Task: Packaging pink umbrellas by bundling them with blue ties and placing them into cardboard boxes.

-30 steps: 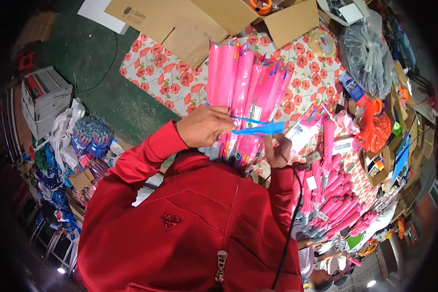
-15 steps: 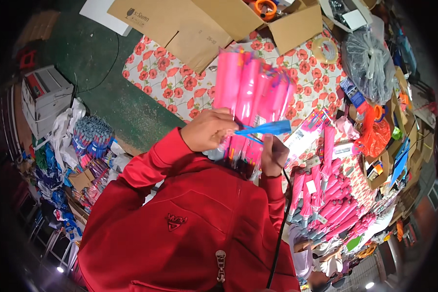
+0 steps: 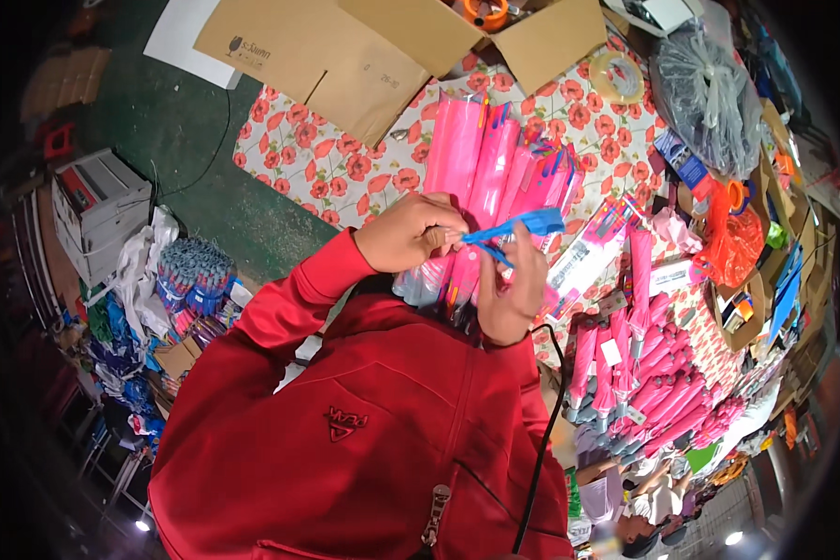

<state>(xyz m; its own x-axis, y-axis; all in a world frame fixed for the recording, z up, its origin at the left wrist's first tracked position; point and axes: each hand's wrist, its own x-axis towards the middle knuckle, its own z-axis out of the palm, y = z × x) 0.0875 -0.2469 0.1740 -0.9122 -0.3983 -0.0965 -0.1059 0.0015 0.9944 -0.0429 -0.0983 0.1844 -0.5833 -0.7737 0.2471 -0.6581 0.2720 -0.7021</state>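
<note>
A bundle of long pink packages in clear sleeves [image 3: 457, 140], looking like folded umbrellas, lies on the table in front of me. Over its near part runs a blue plastic strip [image 3: 532, 222], with a loop in its free end. My left hand [image 3: 409, 233] is closed, pinching one end of the strip between thumb and fingertips at the bundle's left side. On the other side, my right hand [image 3: 513, 294] has its fingers bent around the strip, with a small blue loop showing between them. The bundle's lower end is partly hidden by my hands and red jacket.
Pink folded umbrellas with grey handles [image 3: 658, 373] are heaped at the right. A flowered cloth [image 3: 373, 173] covers the table. Beyond the bundle are an open cardboard box [image 3: 345, 75], a tape roll [image 3: 616, 77] and a tied grey plastic bag [image 3: 705, 103]. Blue-wrapped bundles [image 3: 196, 280] stand at left.
My right hand has moved up and inward, its fingers now raised at the blue strip. The left hand still pinches the strip's end. The bundle appears slightly farther right in view.
</note>
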